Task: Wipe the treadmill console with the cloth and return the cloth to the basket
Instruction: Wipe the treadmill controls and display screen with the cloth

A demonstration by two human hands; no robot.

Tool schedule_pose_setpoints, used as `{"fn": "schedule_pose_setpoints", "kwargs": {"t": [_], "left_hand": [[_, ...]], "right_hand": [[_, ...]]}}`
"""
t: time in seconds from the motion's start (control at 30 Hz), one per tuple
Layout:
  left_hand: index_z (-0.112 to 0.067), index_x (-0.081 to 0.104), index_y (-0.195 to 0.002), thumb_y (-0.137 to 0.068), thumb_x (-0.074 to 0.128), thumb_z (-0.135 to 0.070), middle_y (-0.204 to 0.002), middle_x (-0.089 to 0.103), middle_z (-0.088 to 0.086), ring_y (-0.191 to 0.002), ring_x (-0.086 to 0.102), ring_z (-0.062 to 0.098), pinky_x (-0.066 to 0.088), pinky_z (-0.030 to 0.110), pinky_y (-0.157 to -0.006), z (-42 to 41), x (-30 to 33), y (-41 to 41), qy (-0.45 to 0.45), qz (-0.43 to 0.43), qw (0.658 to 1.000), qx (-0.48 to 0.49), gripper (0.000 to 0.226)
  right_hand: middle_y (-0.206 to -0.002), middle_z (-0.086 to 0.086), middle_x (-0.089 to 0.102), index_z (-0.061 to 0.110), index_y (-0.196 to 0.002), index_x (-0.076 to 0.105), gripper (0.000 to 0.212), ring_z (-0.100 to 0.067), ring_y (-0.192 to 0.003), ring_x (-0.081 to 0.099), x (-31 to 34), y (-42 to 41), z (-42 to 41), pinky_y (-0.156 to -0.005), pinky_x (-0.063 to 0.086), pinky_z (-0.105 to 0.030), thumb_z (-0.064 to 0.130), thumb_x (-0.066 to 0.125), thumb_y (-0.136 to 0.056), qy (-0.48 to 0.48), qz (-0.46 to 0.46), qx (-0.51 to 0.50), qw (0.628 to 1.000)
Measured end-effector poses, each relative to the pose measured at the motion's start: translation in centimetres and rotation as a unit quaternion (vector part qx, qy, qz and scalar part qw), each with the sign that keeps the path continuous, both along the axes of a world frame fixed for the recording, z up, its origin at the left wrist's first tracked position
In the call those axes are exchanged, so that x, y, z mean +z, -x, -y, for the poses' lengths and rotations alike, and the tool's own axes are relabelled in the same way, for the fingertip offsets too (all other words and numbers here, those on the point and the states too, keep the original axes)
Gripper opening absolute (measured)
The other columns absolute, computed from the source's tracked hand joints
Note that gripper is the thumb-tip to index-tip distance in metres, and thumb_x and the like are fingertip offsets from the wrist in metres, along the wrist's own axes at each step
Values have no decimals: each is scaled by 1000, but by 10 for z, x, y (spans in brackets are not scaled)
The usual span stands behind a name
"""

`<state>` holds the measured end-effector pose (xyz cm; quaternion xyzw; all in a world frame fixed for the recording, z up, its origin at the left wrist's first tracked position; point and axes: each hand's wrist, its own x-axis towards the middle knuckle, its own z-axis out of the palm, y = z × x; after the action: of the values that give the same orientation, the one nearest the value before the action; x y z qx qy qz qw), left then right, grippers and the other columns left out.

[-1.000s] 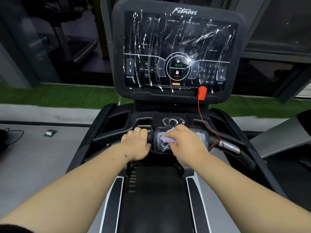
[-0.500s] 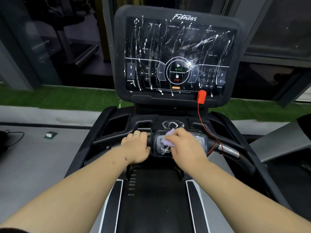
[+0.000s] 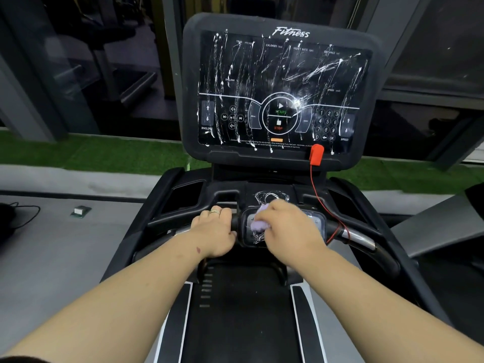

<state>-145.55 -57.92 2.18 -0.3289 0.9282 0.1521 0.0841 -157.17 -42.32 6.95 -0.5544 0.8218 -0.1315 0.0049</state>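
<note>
Nearest you, your left hand curls over the handlebar, fingers wrapped round the grip, ring showing; it braces and carries nothing else.

Just beside it to the right, your right hand bunches the cloth, fingers clamped on the lilac wad, pressing it onto the small control panel in the middle of the bar. White scribbled marks show on the panel's lower left and on the flat ledge just behind it.

Farther and higher stands the console screen, upright and tilted slightly back, streaked with white marks across nearly its whole face. Its long axis runs left to right. A red safety key clips its lower right edge, cord trailing down to the bar.

Judgement: the wiping has barely begun. The big screen lies straight ahead and above the cloth hand, so your right hand is the one to lift. Mind the red cord on that side.

No basket is in view.
</note>
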Motion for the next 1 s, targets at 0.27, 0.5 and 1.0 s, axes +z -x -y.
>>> {"fn": "schedule_pose_setpoints", "kwargs": {"t": [0.27,0.5,1.0], "left_hand": [[-19,36,-139,-100,47,-46,-148,36,7,-135,37,33,32,45,-110,0,0,0,3,1,1000,0,48],[-19,36,-139,-101,46,-46,-149,36,7,-135,37,33,32,45,-109,-1,1,0,2,2,1000,-2,48],[-19,36,-139,-100,47,-46,-148,36,7,-134,38,34,33,46,-109,-1,1,0,6,3,1000,-1,49]], "right_hand": [[-116,11,53,36,-108,70,31,-21,-108,51,-2,-1,-2,-85,53,-41,19,49,-94,-54,12,10,998],[-114,13,53,36,-105,69,33,-22,-95,50,-12,-2,-9,-75,53,-40,11,53,-91,-48,-26,31,998],[-109,12,55,38,-103,71,34,-21,-100,52,-2,10,-3,-76,55,-43,13,51,-91,-13,-8,15,1000]]}}
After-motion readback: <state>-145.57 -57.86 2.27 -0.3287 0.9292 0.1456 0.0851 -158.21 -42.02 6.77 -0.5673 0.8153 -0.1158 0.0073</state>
